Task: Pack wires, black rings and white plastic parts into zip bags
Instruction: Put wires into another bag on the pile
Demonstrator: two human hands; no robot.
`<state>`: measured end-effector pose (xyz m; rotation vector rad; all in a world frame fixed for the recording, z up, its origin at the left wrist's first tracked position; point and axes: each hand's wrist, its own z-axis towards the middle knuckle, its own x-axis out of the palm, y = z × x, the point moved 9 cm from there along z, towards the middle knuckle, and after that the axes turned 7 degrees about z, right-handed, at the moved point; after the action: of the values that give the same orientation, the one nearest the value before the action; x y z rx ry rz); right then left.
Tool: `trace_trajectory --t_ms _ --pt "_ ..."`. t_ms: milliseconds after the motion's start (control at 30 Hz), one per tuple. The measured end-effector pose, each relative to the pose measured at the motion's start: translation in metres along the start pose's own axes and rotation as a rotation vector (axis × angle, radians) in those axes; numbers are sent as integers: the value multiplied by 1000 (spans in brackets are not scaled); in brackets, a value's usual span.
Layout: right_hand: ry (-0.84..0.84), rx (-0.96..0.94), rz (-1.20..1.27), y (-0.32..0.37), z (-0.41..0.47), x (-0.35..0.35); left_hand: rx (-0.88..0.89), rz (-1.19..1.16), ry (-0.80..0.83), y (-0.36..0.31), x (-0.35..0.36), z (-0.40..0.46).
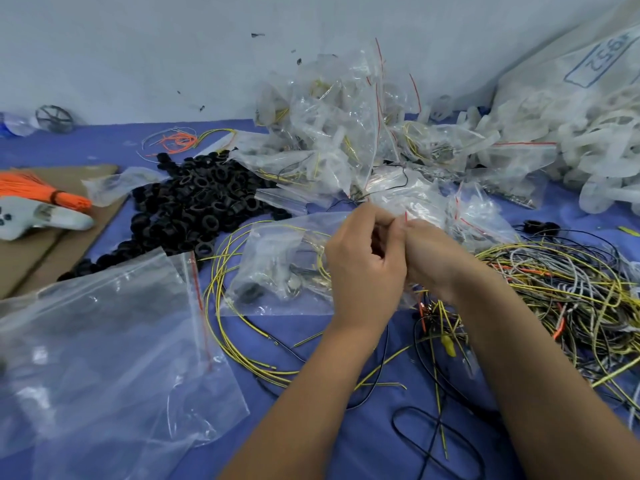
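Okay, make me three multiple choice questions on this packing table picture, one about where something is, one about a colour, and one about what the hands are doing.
1. Where is the pile of black rings?
A. left of the hands
B. right of the hands
C. inside the big bag at lower left

2. What colour is the cloth on the table?
A. green
B. blue
C. red

3. What are the left hand and right hand doing?
A. resting flat
B. holding scissors
C. pinching the top of a filled zip bag

Answers: 1 A, the rings lie beyond the empty bag, to the left. 2 B, blue shows between the wires. 3 C, both hands' fingers meet at the bag's top.
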<state>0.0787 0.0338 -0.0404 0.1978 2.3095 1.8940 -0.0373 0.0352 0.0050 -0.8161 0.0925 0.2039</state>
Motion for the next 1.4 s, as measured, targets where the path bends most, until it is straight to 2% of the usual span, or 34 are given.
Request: trace_trajectory --t_ms 67,167,233,367,533,667,733,833,900,967,1067,1167,1267,1400 --pt "-195 -129 -73 15 -4 -21 -74 -9 5 10 2 0" --pt "-447 -249 34 32 -9 -51 -156 -39 60 20 10 -1" --pt "-482 -238 57 36 -9 -58 -162 -58 141 20 18 -3" --pt "-308 -45 -2 21 -2 -37 -131 36 160 21 17 0" --pt "-149 39 -21 -2 -2 -16 -464 28 80 58 11 -5" --pt "21 16 192 -2 -2 3 -643 -117 21 77 7 -6" --pt "97 10 307 -2 -2 12 -625 -190 21 71 8 -5" --pt "133 1 340 -7 -1 17 -470 -183 23 53 6 0" --pt "78 -49 260 -6 1 10 -365 -134 21 44 5 2" --pt "-104 -133 102 -2 5 -11 -290 -92 40 37 8 2" --pt "-341 -221 -255 0 11 -38 -326 -13 163 43 21 -4" --pt "-430 -272 -578 0 13 -41 -450 138 301 61 31 -13" --pt "-535 -371 -623 10 8 -46 -465 209 306 62 28 -13" --pt "-514 -345 -738 12 9 -42 -444 314 317 65 22 -13"
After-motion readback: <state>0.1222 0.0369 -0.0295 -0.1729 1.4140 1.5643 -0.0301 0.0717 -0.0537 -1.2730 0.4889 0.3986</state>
